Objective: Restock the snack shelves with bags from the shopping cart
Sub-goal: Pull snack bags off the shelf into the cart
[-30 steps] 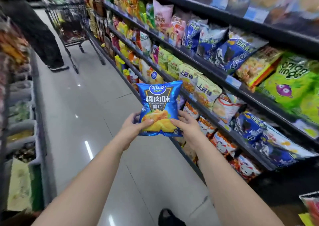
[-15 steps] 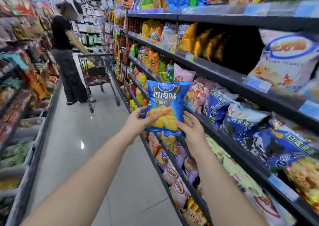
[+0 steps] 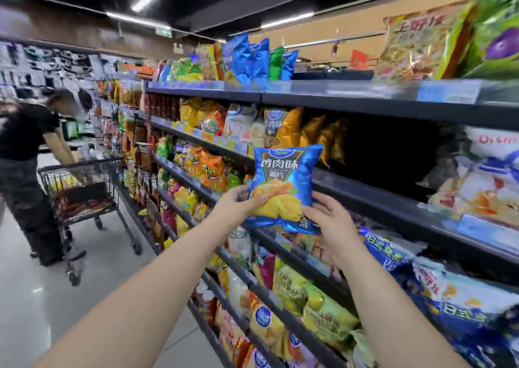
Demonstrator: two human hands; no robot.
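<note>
- The blue bag (image 3: 283, 188) of chips was held upright in the air in front of the snack shelves (image 3: 393, 207), its printed face turned toward the camera, clear of any shelf.
- The left hand (image 3: 238, 207) had its grip clamped on the bag's lower left edge, thumb across the front and fingers behind.
- The right hand (image 3: 328, 224) had its grip closed on the bag's lower right corner, with the back of the hand toward the camera.
- Just behind the bag's top, a row of gold bags (image 3: 283, 127) stood on the shelf, with a dark unfilled stretch beside them to the right.
- The shopping cart (image 3: 84, 188) stood on the floor (image 3: 56, 297) well apart, down the aisle to the left, with bags inside it.
- A person in black (image 3: 25, 171) bent over the cart, reaching an arm into it.
</note>
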